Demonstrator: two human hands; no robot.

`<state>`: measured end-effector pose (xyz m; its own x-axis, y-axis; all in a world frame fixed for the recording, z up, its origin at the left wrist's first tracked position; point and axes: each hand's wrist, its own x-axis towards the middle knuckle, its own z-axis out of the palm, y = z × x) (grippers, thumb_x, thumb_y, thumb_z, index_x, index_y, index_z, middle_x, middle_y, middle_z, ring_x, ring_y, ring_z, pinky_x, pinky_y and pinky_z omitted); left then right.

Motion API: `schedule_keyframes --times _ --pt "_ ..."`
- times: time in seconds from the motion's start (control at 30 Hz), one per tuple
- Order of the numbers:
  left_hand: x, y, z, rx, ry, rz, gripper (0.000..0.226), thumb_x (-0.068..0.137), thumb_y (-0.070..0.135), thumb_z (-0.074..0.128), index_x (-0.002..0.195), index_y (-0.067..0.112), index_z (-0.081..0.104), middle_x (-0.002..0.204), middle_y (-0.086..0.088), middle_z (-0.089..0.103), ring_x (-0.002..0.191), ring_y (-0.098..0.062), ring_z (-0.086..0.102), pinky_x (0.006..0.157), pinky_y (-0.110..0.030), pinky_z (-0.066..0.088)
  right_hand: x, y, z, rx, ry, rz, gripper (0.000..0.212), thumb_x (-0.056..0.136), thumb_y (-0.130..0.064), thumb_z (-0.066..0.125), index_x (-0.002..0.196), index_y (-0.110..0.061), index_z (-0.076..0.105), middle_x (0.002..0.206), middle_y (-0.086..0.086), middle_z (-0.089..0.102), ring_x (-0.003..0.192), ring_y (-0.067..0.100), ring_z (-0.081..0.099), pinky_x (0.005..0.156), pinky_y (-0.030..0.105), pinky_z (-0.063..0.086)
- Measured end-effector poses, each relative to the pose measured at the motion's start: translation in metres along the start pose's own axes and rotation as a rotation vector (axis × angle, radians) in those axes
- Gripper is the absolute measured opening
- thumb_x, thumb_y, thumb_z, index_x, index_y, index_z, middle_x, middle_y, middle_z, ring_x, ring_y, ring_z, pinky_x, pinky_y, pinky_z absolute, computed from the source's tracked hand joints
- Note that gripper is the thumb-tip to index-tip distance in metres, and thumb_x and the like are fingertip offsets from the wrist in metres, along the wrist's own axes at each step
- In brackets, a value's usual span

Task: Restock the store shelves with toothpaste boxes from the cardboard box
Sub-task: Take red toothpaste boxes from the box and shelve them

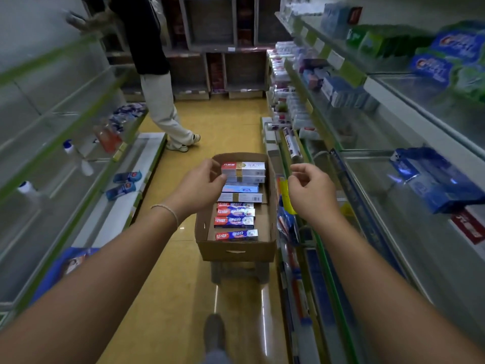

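Cardboard, thin and printed, is what the left hand (pixel 202 183) reaches for: its grip is loosely curled with the fingertips at the end of the top white-and-red toothpaste box (pixel 243 168), touching or just short of it, and I cannot tell whether it has closed on it yet. The right hand (pixel 311 190) hovers beside the cardboard box (pixel 237 249), fingers half curled, grasping nothing. Such cartons should be light and fairly stiff but easily dented, with a slick finish, so pinching the narrow sides near one end looks safest. More toothpaste boxes lie stacked in rows inside the cardboard box, red-and-blue ones (pixel 234 222) nearest. What the cardboard box rests on is blurred and mostly hidden. The shelves (pixel 393 164) on the right are smeared by motion, their labels unreadable. Another person (pixel 160 101) stands farther down the aisle, cut off above.
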<state>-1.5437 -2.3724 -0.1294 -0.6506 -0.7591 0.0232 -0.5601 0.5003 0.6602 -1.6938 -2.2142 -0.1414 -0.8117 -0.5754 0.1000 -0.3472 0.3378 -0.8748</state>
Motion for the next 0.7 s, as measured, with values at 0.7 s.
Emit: schedule_keyframes --times 0.7 --pt "0.240 -0.191 0.092 -0.163 -0.313 -0.224 0.038 0.099 0.026 0.053 0.134 0.015 0.043 0.102 0.007 0.055 0.078 0.002 0.053 0.057 -0.010 0.040 0.165 0.132 0.187 -0.244 -0.215 0.407 0.032 0.095 -0.013 0.060 0.127 -0.012 0.060 0.115 0.001 0.063 0.102 0.013 0.058 0.091 0.028 0.046"
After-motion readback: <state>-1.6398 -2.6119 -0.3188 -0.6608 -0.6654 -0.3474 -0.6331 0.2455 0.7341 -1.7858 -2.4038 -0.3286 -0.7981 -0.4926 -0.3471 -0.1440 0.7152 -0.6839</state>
